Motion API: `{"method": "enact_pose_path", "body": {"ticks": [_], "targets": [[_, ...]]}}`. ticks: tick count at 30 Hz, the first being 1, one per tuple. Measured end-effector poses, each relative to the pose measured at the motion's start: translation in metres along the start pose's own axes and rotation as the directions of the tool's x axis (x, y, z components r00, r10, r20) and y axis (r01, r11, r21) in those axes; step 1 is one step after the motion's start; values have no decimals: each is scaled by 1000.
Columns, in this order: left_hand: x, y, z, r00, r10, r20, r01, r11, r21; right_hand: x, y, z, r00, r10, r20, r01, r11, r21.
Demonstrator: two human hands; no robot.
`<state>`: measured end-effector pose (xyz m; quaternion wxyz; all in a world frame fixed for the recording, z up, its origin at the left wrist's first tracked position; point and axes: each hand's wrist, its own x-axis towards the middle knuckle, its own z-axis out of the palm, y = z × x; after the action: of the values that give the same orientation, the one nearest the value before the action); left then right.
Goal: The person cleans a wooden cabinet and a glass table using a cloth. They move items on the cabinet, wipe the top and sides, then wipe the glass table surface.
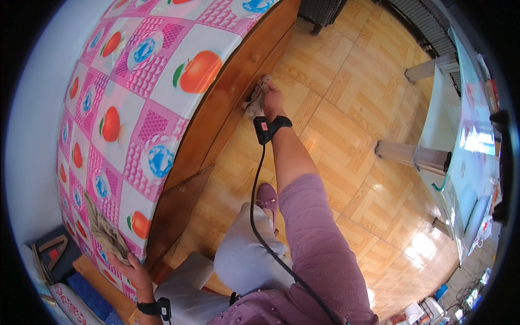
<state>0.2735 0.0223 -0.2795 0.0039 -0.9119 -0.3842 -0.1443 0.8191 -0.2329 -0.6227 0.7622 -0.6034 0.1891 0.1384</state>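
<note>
My right hand (273, 98) reaches far forward and low, gripping a crumpled greyish-brown cloth (256, 99). That cloth lies against the lower wooden side (227, 113) of a piece of furniture, close to the floor. At the lower left, my left hand (131, 270) holds one end of a second brown cloth (103, 231). This cloth stretches over the pink and white tablecloth (122, 158), which is printed with fruit and blue gems and covers the furniture's top. Fingers partly hide both cloths.
Wood-patterned tiles (325, 134) cover the floor. To the right stands a glass-topped table (451, 122) on pale column legs (400, 153). A dark woven piece of furniture (321, 14) is at the top. A black cable (254, 211) runs from my right wrist device (264, 129) along my arm.
</note>
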Motion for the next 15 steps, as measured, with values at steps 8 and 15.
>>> {"method": "enact_pose_path", "body": {"ticks": [8, 15], "targets": [[-5, -5, -4, 998, -44, 37, 44, 999, -3, 65, -106, 0, 935, -345, -87, 336, 937, -100], [-6, -6, -5, 996, -71, 58, 71, 997, 12, 16, -71, 8, 712, -700, 59, 647, 621, -442]]}}
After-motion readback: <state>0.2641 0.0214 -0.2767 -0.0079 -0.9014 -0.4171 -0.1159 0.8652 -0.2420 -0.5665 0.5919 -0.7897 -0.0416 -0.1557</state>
